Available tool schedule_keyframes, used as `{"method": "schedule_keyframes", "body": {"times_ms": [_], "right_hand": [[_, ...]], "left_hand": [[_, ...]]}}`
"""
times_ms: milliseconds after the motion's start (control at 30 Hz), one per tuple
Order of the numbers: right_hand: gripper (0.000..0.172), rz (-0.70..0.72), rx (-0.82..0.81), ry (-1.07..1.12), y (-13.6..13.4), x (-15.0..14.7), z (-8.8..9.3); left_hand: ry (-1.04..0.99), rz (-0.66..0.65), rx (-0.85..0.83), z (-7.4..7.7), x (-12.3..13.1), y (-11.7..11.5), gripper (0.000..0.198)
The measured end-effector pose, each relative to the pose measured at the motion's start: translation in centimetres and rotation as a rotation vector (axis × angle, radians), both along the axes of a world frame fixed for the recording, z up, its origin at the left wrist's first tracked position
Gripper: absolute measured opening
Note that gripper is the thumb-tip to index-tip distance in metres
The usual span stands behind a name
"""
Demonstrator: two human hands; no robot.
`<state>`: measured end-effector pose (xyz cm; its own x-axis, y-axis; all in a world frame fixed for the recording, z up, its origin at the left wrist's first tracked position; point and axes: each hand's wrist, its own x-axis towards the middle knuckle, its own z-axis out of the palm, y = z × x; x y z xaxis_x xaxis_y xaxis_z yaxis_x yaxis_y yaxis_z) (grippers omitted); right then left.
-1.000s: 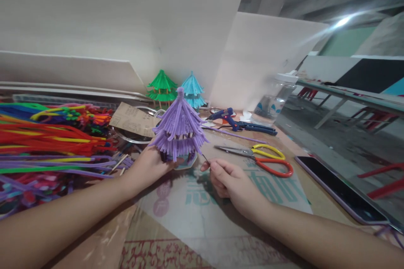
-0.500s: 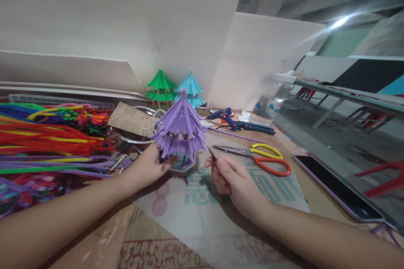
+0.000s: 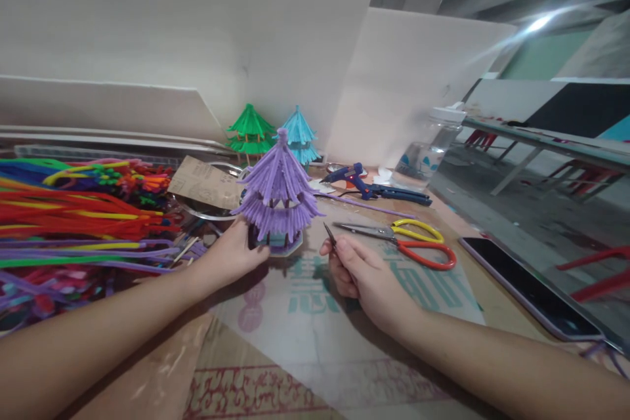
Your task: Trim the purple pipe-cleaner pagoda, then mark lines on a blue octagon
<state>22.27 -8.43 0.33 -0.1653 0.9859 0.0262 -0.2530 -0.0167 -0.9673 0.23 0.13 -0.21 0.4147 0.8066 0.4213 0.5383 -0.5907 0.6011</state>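
At the right of the frame I see a smartphone (image 3: 531, 285) lying dark screen up on the counter (image 3: 497, 308). Up and left of it I have a clear bottle with a white lid (image 3: 428, 147). Above centre, a green model pavilion (image 3: 250, 123) and a light-blue model pavilion (image 3: 298, 125) stand side by side. A light (image 3: 540, 22) glares upper right.

Holds a purple pavilion model (image 3: 280, 177) near its base in the left hand (image 3: 240, 252): nearly upright, roofed in two flaring fuzzy tiers, raised on dark posts over a pale, angular base. Pinches a slim dark piece (image 3: 329, 233) in the right hand (image 3: 357, 272), slanting up-left, apart from the model, apparently pointed.
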Motion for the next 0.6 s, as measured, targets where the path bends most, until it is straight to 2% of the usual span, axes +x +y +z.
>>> {"method": "schedule_keyframes", "body": {"times_ms": [233,367,467,600], "right_hand": [[0.058,0.049,-0.003,-0.001,0.0,0.0,-0.2],[0.057,0.043,0.008,0.021,0.0,0.1,-0.2],[0.057,0.061,0.016,0.024,-0.1,0.1,-0.2],[0.056,0.119,0.033,-0.021,-0.4,0.1,-0.2]], "left_hand": [[-0.026,-0.009,-0.025,0.1,0.2,0.3,0.045],[-0.040,-0.131,0.019,0.4,0.1,-0.1,0.044],[-0.022,-0.177,0.050,0.0,-0.3,-0.1,0.046],[0.017,-0.155,0.109,-0.8,-1.1,0.2,0.042]]}}
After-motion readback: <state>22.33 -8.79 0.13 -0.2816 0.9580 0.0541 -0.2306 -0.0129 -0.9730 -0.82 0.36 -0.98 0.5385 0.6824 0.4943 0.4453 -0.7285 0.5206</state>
